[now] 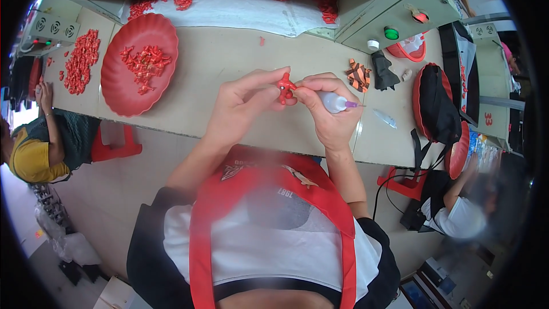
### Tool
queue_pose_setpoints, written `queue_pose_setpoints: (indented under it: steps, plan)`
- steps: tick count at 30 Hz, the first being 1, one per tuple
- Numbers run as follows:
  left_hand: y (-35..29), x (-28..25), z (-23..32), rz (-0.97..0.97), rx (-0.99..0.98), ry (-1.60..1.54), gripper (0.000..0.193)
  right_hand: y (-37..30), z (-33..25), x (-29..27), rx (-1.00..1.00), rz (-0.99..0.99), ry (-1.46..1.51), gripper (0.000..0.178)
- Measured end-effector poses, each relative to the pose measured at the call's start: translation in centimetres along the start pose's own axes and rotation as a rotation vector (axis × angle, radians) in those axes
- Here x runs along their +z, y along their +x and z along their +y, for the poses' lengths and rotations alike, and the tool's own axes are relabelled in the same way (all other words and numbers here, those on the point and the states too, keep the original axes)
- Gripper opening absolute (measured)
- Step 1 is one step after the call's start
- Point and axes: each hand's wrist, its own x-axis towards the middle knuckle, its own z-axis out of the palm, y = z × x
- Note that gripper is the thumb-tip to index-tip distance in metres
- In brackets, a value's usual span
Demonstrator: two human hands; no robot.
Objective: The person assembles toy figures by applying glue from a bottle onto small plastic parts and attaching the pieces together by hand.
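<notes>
left hand (243,100): fingers pinching red figurine (285,87) above table (197,68), near front edge | right hand (331,119): fingers at figurine, holding bottle (330,102) | risk: squeezing could leak fluid from purple tip (351,104)

Over the pale, flat worktop (211,51), a small glossy red figurine (285,87) is between my hands (243,100). To my left, a scalloped red plastic bowl (123,88) contains small red pieces (143,63); a loose red heap (83,63) lies beyond. Ahead stands a boxy grey-green metal cabinet (400,17). To my right, orange-and-black pieces (358,74) lie beside a crumpled black bundle (384,71).
</notes>
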Motion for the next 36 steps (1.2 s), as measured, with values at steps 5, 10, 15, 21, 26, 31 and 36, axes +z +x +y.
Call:
queue_pose_setpoints:
  steps: [5, 10, 15, 21, 26, 31, 36]
  plan:
    - [0.7, -1.2, -0.8, -0.082, -0.149, -0.151, 0.030, 0.0, -1.3, 0.0, 0.345, 0.036, 0.170, 0.005]
    - [1.3, -1.6, -1.6, -0.162, -0.209, -0.330, 0.033, 0.6, -0.7, -0.8, 0.461, 0.033, 0.079, 0.008]
    - [1.7, -1.8, -2.1, -0.188, -0.274, -0.416, 0.034, 1.0, -0.5, -1.0, 0.528, 0.032, 0.113, 0.008]
    - [2.0, -1.9, -2.6, -0.292, -0.323, -0.550, 0.031, 1.4, 1.0, -1.6, 0.570, -0.028, 0.211, 0.011]
    - [2.4, -2.4, -3.5, -0.341, -0.360, -0.674, 0.032, 1.6, 1.2, -1.9, 0.618, -0.080, 0.283, 0.011]
    - [2.5, -2.5, -3.6, -0.399, -0.349, -0.614, 0.026, 1.5, 1.0, -1.8, 0.628, -0.079, 0.305, 0.011]
    - [2.7, -2.2, -3.6, -0.485, -0.327, -0.684, 0.025, 1.6, 0.7, -1.6, 0.644, -0.101, 0.352, 0.011]
